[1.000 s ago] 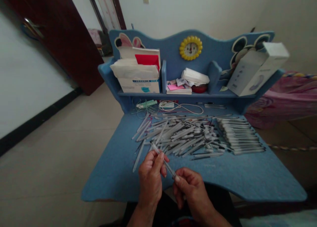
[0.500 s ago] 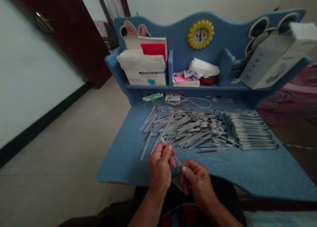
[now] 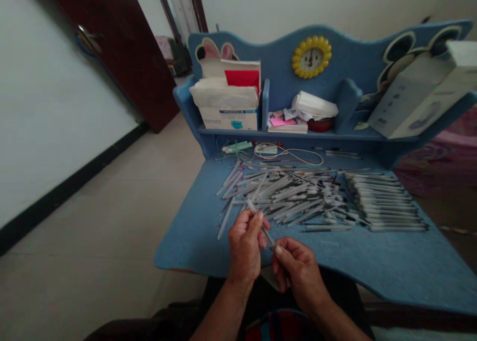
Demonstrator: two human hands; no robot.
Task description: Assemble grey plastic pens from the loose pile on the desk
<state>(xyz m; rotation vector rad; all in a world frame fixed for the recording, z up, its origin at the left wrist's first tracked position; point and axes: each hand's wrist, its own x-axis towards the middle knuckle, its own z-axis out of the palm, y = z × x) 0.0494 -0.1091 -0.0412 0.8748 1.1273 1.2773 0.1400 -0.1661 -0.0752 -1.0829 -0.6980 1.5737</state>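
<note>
A slim translucent pen [image 3: 267, 235] slants between my hands over the front edge of the blue desk. My left hand [image 3: 246, 244] pinches it around its middle, thumb on top, with the far end sticking out past the fingers. At the near end, my right hand [image 3: 298, 266] grips the pen between thumb and forefinger. Beyond the hands lies a loose pile of pen parts [image 3: 286, 192], clear barrels and dark pieces pointing many ways. To its right, a neat row of pens [image 3: 391, 202] lies side by side.
The blue desk [image 3: 186, 232] has a raised shelf holding a mask box [image 3: 229, 117], a stack of papers [image 3: 286, 126] and a tilted white box [image 3: 413, 98]. A yellow flower clock [image 3: 311, 57] is on its back panel. A white cord [image 3: 294, 155] lies behind the pile.
The view has shifted slightly, so the desk appears a little farther right. Both hands keep their hold on the pen, with barely any movement between them.
</note>
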